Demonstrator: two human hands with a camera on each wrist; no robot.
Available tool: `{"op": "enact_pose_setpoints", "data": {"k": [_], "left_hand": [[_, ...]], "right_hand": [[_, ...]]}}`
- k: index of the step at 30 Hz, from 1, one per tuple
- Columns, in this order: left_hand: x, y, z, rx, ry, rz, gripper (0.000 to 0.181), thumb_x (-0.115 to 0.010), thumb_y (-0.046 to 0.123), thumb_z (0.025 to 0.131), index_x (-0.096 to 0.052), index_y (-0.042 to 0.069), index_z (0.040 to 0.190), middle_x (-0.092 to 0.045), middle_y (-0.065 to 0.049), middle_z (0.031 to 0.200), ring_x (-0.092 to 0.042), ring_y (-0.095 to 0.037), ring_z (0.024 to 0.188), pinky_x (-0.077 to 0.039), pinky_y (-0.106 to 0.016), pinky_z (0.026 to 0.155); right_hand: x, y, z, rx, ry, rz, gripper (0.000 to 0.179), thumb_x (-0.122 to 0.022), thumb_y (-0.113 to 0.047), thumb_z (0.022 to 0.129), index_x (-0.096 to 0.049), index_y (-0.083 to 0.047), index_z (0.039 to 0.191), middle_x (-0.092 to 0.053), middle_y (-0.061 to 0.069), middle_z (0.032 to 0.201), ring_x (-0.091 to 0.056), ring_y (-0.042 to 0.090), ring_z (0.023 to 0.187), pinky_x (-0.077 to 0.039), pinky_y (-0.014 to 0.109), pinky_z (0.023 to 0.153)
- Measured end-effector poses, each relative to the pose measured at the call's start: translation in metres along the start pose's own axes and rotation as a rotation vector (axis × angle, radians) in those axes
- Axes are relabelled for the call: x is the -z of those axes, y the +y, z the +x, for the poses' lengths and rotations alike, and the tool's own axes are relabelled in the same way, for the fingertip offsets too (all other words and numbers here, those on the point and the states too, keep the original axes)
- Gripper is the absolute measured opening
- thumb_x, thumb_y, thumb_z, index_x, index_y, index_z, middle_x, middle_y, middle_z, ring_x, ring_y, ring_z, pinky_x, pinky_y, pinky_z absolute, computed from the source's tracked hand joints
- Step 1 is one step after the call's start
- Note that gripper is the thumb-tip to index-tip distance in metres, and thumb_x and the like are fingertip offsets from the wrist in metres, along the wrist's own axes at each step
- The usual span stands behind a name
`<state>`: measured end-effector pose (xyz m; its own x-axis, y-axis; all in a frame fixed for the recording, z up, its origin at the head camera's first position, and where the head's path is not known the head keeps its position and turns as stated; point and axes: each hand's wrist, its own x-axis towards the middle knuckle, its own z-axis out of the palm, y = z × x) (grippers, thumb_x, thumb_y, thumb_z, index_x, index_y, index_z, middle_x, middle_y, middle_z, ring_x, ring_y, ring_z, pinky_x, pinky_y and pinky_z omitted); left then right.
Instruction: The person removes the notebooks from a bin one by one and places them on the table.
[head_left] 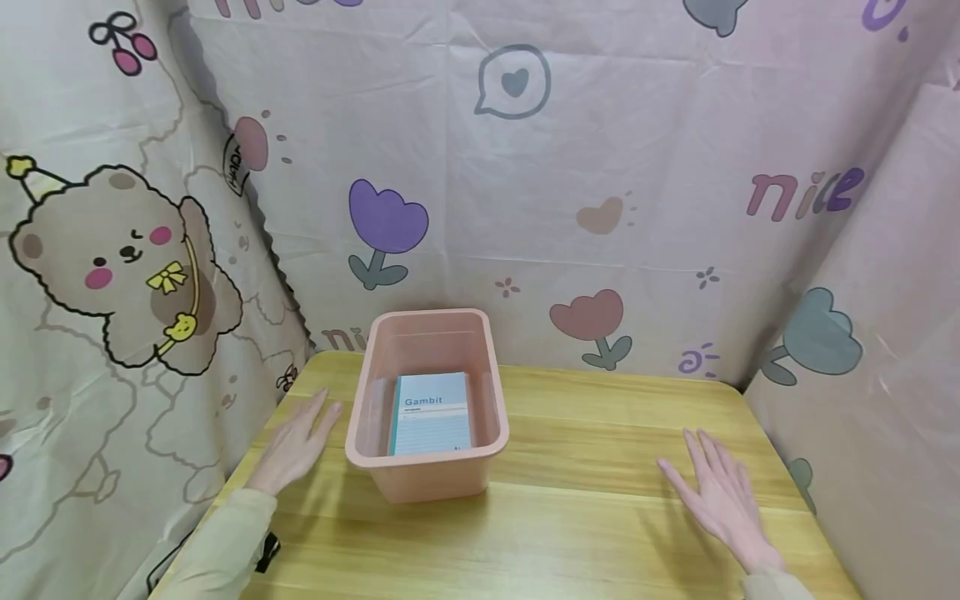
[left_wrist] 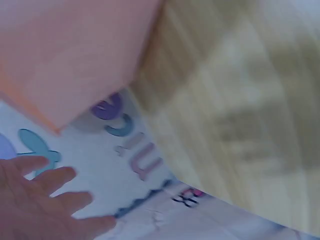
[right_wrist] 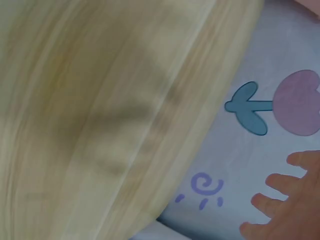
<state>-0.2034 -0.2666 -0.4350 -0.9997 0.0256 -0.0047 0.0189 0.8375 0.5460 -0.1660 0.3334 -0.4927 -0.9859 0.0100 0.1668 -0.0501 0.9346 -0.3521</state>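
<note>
A pink plastic bin [head_left: 431,479] stands on the wooden table, left of the middle. Inside it lies a light blue notebook [head_left: 433,429] with "Gambit" printed on its cover. To the left of the bin, apart from it, is my left hand [head_left: 295,444], fingers extended and holding nothing. My right hand [head_left: 716,492] is over the right side of the table with its fingers spread, far from the bin. Both hands also show in their wrist views, the left hand [left_wrist: 50,205] low at the left and the right hand [right_wrist: 290,205] at the lower right.
The wooden table [head_left: 585,450] has rounded far corners. Printed curtains [head_left: 487,167] hang behind it and along both sides, close to its edges. A small black object [head_left: 267,552] sits beside the left sleeve, partly hidden.
</note>
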Motion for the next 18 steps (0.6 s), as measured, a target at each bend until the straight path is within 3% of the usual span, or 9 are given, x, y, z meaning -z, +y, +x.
{"op": "enact_pose_setpoints", "data": {"k": [5,11,18], "left_hand": [[0.006,0.02,0.003,0.007,-0.069,-0.131,0.084,-0.029,0.058,0.105,-0.016,-0.006,0.157,-0.028,-0.032,0.159,-0.031,-0.053,0.144,-0.028,-0.068,0.118],[0.005,0.035,0.008,-0.001,-0.109,-0.285,0.075,-0.052,0.043,0.102,-0.035,-0.014,0.148,-0.051,-0.036,0.141,-0.056,-0.047,0.129,-0.054,-0.054,0.104],[0.006,0.038,0.009,0.018,-0.15,-0.452,0.054,-0.061,0.017,0.097,-0.048,-0.02,0.135,-0.064,-0.035,0.125,-0.069,-0.042,0.112,-0.062,-0.044,0.091]], "right_hand": [[0.003,-0.009,0.003,0.006,-0.014,0.052,0.081,-0.041,-0.054,0.103,-0.018,-0.001,0.159,-0.019,0.036,0.16,-0.018,0.058,0.145,-0.008,0.08,0.113],[0.003,-0.015,0.005,0.0,-0.044,0.075,0.082,-0.039,-0.056,0.103,-0.016,-0.003,0.16,-0.016,0.035,0.162,-0.016,0.058,0.146,-0.007,0.079,0.115],[0.001,-0.018,0.004,-0.007,-0.048,0.085,0.084,-0.04,-0.058,0.102,-0.017,-0.002,0.16,-0.015,0.035,0.162,-0.014,0.057,0.148,-0.005,0.079,0.115]]}}
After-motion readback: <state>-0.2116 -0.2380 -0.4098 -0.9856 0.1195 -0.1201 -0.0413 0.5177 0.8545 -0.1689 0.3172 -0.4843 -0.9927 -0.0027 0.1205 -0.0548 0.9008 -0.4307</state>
